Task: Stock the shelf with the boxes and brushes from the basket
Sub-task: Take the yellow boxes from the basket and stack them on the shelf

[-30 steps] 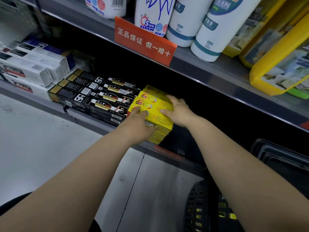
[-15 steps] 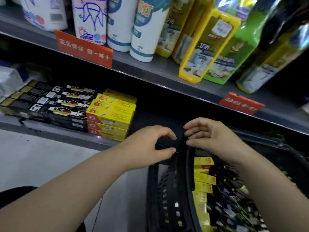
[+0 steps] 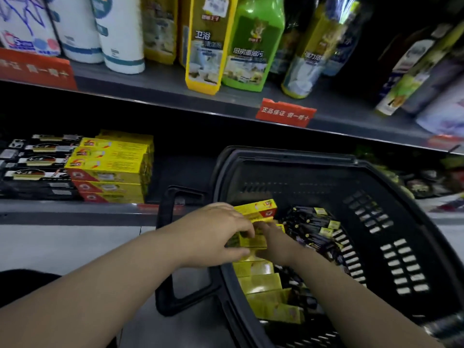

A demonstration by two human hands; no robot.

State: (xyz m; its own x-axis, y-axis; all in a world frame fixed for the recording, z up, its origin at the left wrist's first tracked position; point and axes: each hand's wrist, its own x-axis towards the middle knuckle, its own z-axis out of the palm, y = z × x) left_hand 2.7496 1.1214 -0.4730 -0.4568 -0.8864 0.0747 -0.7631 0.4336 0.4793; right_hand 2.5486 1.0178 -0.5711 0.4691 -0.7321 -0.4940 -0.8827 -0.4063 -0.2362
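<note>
A black plastic basket [image 3: 391,197] stands on the floor at the right. A row of yellow boxes [image 3: 261,280] lines its left side, and dark packaged brushes [image 3: 311,222] lie beside them. My left hand [image 3: 216,234] and my right hand [image 3: 273,242] both reach into the basket. Together they grip yellow boxes [image 3: 253,241] near the far end of the row. The topmost of them [image 3: 258,209] sticks up beyond my fingers. On the lower shelf [image 3: 75,205] sits a stack of yellow boxes [image 3: 110,167], with black boxes [image 3: 35,167] to its left.
The upper shelf [image 3: 160,91] carries white bottles, yellow and green cleaner bottles and orange price tags [image 3: 285,114]. The basket's handle [image 3: 168,247] hangs over its left side. More dark goods lie on the lower shelf at far right. Grey floor runs below the shelf.
Both hands left the yellow stack on the shelf, swung right over the basket rim and dropped inside onto the yellow boxes. The camera turned right with them.
</note>
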